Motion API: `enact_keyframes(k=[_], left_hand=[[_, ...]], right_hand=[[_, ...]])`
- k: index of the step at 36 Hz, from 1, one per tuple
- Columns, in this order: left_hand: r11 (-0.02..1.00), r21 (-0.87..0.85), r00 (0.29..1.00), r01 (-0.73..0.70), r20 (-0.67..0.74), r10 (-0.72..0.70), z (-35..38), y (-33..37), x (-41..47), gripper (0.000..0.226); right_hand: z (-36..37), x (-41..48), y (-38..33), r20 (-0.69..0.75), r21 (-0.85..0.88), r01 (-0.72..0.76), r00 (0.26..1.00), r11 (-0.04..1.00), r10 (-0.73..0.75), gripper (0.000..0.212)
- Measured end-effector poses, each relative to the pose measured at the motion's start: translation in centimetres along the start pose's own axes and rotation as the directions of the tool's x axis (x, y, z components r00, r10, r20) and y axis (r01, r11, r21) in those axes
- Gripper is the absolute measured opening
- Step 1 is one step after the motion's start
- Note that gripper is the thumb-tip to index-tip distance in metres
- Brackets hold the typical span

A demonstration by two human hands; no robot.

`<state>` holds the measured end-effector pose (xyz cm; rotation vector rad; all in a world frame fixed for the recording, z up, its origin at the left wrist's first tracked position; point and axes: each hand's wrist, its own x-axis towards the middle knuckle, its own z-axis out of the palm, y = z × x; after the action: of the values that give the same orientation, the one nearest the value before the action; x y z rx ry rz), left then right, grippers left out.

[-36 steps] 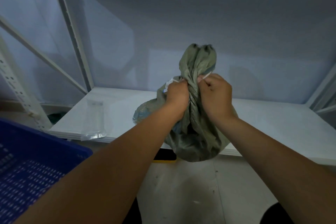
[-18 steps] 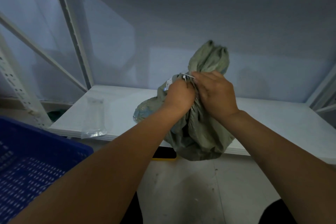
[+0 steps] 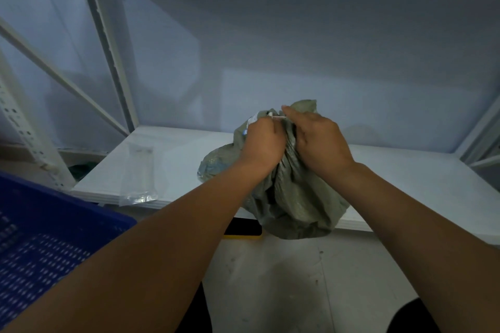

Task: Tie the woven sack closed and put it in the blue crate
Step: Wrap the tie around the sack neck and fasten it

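White shelf (image 3: 405, 170) in a dim metal rack. The woven sack (image 3: 297, 203) slumps over its near edge, so the shelf carries its weight. My left hand (image 3: 263, 140) and right hand (image 3: 319, 140) are side by side, fingers curled tight round the bunched neck, with a thin white tie (image 3: 278, 117) stretched between them. Cinching it, I reckon. The blue crate (image 3: 54, 224) sits near left, handy for the drop.

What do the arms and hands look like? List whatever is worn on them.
The left hand and the right hand are bare: no gloves, and no ring shows on the parts in view. The left arm and the right arm are bare from wrist to frame edge, with no sleeve, watch or band visible. The light is too dim to show small marks.
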<state>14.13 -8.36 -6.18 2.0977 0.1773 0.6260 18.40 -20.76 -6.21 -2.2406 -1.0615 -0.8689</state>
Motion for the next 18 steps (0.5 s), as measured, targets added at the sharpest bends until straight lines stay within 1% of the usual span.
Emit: enact_keyframes(k=[7,12,18], left_hand=[[0.999,0.018,0.999,-0.034,-0.005,0.034,-0.19,-0.20,-0.01,0.038],[1.000,-0.027,1.000,0.008,-0.026,-0.009,0.04,-0.47,0.18,0.042],[0.999,0.005,0.999,-0.044,0.012,0.044,0.14,-0.57,0.09,0.038]], right_hand=[[0.41,0.07,-0.09,-0.015,0.012,0.001,1.000,1.000,-0.001,0.048],[0.21,-0.01,-0.24,-0.057,0.053,-0.014,0.998,0.999,0.017,0.048],[0.21,-0.15,-0.20,-0.041,0.040,-0.008,0.999,0.999,0.010,0.046]])
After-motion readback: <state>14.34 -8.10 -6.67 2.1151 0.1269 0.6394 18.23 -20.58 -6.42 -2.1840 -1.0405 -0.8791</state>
